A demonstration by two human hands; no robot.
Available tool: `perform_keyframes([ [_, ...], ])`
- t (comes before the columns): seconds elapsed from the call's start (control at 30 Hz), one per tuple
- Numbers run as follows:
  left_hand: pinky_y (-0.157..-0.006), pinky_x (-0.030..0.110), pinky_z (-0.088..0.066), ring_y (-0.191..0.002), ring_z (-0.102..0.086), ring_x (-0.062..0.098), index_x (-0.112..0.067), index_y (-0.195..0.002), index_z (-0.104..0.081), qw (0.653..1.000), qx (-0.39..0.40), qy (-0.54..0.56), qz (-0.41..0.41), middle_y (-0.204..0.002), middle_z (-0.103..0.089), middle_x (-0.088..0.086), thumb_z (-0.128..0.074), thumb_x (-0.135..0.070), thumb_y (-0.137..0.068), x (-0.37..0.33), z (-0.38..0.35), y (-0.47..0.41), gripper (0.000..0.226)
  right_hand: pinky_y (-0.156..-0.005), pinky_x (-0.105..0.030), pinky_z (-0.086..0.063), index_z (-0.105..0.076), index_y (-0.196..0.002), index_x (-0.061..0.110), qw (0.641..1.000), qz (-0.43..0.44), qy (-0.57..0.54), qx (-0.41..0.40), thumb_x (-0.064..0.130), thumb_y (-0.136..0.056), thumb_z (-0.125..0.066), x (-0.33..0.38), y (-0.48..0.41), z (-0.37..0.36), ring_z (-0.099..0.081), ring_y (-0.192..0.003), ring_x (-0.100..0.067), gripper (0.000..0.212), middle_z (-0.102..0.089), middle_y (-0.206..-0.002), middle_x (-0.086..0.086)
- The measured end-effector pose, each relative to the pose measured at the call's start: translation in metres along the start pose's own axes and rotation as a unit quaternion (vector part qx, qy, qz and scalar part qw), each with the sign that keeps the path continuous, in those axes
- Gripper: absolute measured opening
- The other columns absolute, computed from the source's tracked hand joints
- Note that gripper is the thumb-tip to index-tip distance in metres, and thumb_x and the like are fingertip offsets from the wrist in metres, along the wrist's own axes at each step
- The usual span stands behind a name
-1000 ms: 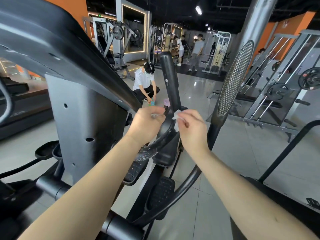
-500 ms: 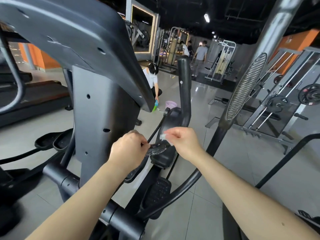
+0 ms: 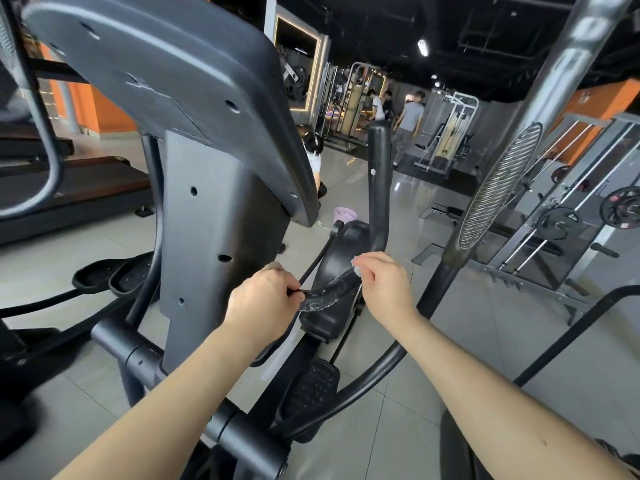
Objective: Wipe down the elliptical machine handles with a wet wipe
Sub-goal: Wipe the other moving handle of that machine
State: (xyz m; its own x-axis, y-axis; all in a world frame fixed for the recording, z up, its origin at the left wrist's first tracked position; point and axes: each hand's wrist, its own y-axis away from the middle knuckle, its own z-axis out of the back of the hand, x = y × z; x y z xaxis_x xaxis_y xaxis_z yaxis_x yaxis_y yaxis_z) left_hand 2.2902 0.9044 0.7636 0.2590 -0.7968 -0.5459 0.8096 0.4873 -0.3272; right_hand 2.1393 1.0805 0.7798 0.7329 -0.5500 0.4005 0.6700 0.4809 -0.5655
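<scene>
Right hand (image 3: pixel 384 287), pinching the wet wipe (image 3: pixel 356 270), has slid further along the streaked-wet curved handle (image 3: pixel 323 296) while left hand (image 3: pixel 263 301) pinches its tip, so wiping is underway.

Nothing legible anywhere. Faint pale mark on back of console (image 3: pixel 138 83), too blurred to read. Reddish centre labels on weight plates (image 3: pixel 620 207) at far right, too small to make out.

- We see the wet wipe (image 3: pixel 356 270) — a small white wad, pinched in the right hand (image 3: pixel 386 285) at the handle's upper end.
- We see the curved black handle (image 3: pixel 327 294) — glossy, wet-streaked, its near tip pinched by the left hand (image 3: pixel 266 299).
</scene>
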Motion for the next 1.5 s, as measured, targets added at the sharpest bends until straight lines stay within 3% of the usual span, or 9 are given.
perform_keyframes([
  [0.13, -0.06, 0.026, -0.038, -0.087, -0.062, 0.011, -0.032, -0.098, -0.075, 1.0, -0.009, -0.001, 0.004, -0.102, -0.056, -0.018, -0.064, -0.04, -0.094, 0.002, -0.003, 0.0, 0.014, -0.075, -0.005, -0.046, -0.082, -0.093, 0.033, 0.989, -0.03, -0.101, 0.106, 0.012, -0.094, -0.062, 0.02, 0.006, -0.001, -0.067, -0.085, 0.007, 0.029, -0.073, -0.087, 0.025],
  [0.23, -0.058, 0.025, -0.038, -0.087, -0.062, 0.011, -0.033, -0.097, -0.076, 1.0, -0.003, 0.001, 0.008, -0.101, -0.055, -0.018, -0.065, -0.04, -0.094, 0.002, -0.002, -0.003, 0.013, -0.075, -0.014, -0.051, -0.081, -0.092, 0.036, 0.985, 0.002, -0.124, 0.117, 0.018, -0.093, -0.059, 0.026, -0.007, 0.006, -0.068, -0.081, 0.001, 0.027, -0.076, -0.088, 0.021],
  [0.33, -0.059, 0.026, -0.04, -0.086, -0.062, 0.012, -0.033, -0.099, -0.076, 1.0, 0.002, 0.0, 0.004, -0.102, -0.054, -0.019, -0.065, -0.04, -0.094, 0.001, -0.001, -0.004, 0.014, -0.084, -0.037, -0.051, -0.081, -0.094, 0.008, 0.993, 0.106, 0.054, -0.02, -0.006, -0.089, -0.064, 0.015, -0.031, 0.012, -0.064, -0.089, -0.024, 0.023, -0.075, -0.091, -0.006],
  [0.5, -0.062, 0.025, -0.043, -0.087, -0.063, 0.011, -0.031, -0.102, -0.076, 1.0, -0.001, 0.011, 0.005, -0.103, -0.055, -0.019, -0.065, -0.04, -0.095, 0.002, -0.001, -0.002, 0.016, -0.092, -0.031, -0.037, -0.077, -0.114, 0.009, 0.957, 0.089, 0.244, 0.127, -0.013, -0.082, -0.066, 0.006, -0.035, 0.003, -0.058, -0.113, -0.032, 0.04, -0.07, -0.117, -0.012],
  [0.67, -0.057, 0.019, -0.035, -0.086, -0.061, 0.008, -0.032, -0.104, -0.075, 1.0, -0.01, 0.019, 0.009, -0.102, -0.054, -0.02, -0.066, -0.04, -0.095, 0.001, -0.002, -0.001, 0.016, -0.086, -0.025, -0.047, -0.079, -0.113, 0.015, 0.99, 0.002, 0.122, 0.078, -0.013, -0.088, -0.061, 0.013, -0.021, -0.003, -0.064, -0.103, -0.028, 0.042, -0.073, -0.111, -0.01],
  [0.77, -0.059, 0.02, -0.036, -0.087, -0.06, 0.008, -0.032, -0.105, -0.076, 1.0, -0.011, 0.018, 0.007, -0.103, -0.054, -0.021, -0.065, -0.04, -0.095, 0.001, -0.001, 0.0, 0.016, -0.076, 0.002, -0.038, -0.082, -0.104, 0.017, 0.999, -0.028, 0.004, 0.037, -0.009, -0.093, -0.063, 0.021, -0.005, -0.004, -0.063, -0.089, -0.007, 0.034, -0.078, -0.105, -0.002],
  [0.93, -0.057, 0.018, -0.033, -0.087, -0.058, 0.009, -0.032, -0.105, -0.076, 1.0, -0.014, 0.005, 0.006, -0.104, -0.053, -0.021, -0.064, -0.038, -0.097, -0.003, 0.001, 0.001, 0.015, -0.078, -0.011, -0.052, -0.082, -0.087, 0.034, 0.963, -0.035, -0.211, 0.162, 0.01, -0.091, -0.07, 0.04, 0.002, 0.006, -0.072, -0.085, 0.002, 0.028, -0.079, -0.092, 0.015],
  [1.2, -0.063, 0.02, -0.04, -0.093, -0.061, 0.009, -0.031, -0.112, -0.075, 1.0, -0.018, -0.01, 0.001, -0.111, -0.058, -0.02, -0.065, -0.037, -0.097, -0.004, 0.003, 0.002, 0.019, -0.107, -0.042, -0.048, -0.078, -0.116, 0.011, 0.997, -0.022, -0.072, 0.007, -0.001, -0.099, -0.06, 0.012, 0.014, -0.001, -0.06, -0.115, -0.019, 0.027, -0.072, -0.118, 0.0],
  [1.5, -0.081, 0.03, -0.053, -0.101, -0.064, 0.012, -0.028, -0.113, -0.077, 1.0, -0.022, 0.01, -0.014, -0.119, -0.062, -0.019, -0.064, -0.03, -0.096, 0.0, 0.001, 0.01, 0.022, -0.094, -0.029, -0.055, -0.081, -0.102, 0.016, 0.959, -0.021, -0.26, -0.11, 0.007, -0.097, -0.068, 0.027, 0.054, -0.027, -0.068, -0.108, -0.012, 0.016, -0.071, -0.107, 0.012],
])
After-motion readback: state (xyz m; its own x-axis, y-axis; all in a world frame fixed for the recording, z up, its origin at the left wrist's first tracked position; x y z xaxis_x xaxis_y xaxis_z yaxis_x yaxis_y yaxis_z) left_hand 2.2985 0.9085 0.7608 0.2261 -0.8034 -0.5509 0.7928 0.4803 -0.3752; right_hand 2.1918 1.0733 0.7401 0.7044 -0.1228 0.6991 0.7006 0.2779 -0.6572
